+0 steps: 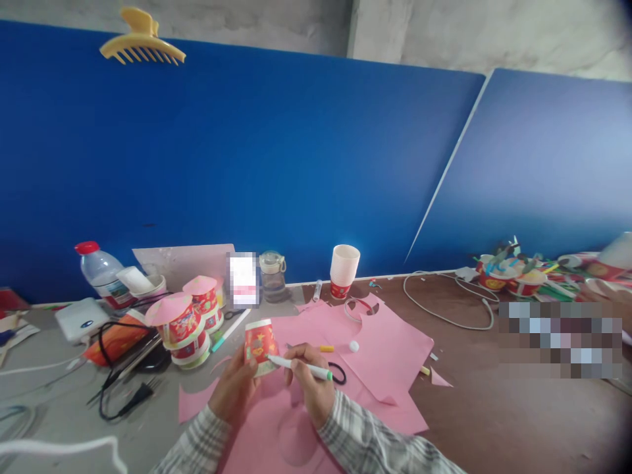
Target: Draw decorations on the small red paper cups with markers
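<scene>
My left hand (237,388) is closed around a red and white paper cup (260,343), held upside down with its wide rim low. Between the fingers of my right hand (310,382) is a white marker pen (302,367) with a green end. The pen's tip meets or nearly meets the cup's side near the lower rim. Below both hands lie sheets of pink paper (395,355), some with curved cutouts. A yellow pen cap or stick (326,349) and a small white cap (353,345) rest on the paper. Scissors with a black handle (338,374) lie partly behind my right hand.
To the left stand decorated cups with pink cone tops (170,309), a plastic bottle (103,273) and a black plug cable (133,398). A glass jar (273,276) and stacked paper cups (344,270) stand at the back. Cups of tools (494,273) sit right.
</scene>
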A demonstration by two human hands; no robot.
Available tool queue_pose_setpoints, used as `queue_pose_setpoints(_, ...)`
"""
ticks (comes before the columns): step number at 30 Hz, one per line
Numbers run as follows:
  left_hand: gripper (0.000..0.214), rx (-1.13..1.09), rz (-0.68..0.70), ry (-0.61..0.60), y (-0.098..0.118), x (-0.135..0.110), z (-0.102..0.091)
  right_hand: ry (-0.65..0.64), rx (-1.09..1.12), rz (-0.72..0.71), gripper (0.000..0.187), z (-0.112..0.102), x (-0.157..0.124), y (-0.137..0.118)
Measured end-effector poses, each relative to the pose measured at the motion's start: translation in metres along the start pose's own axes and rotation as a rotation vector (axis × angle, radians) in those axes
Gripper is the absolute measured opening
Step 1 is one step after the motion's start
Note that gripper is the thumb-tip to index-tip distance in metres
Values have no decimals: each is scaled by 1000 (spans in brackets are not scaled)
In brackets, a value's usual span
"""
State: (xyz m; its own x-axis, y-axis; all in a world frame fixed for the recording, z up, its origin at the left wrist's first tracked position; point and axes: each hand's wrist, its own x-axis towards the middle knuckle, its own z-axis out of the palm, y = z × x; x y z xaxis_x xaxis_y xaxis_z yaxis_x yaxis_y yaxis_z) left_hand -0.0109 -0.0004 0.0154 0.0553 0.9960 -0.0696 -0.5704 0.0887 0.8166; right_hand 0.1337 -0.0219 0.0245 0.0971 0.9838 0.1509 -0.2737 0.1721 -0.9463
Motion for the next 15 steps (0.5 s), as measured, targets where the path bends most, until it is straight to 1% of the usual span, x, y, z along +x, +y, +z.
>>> queue_pose_setpoints(3,40,1,4,9,0,1,0,1,13,-11,12,0,0,1)
queue_pose_setpoints(8,39,-5,0,-5,-2,1,-4,-3,2,13,13,0,0,-1)
queue_pose_setpoints(15,39,-16,-8,-8,0,0,-3,38,13,24,14,0,2,-1)
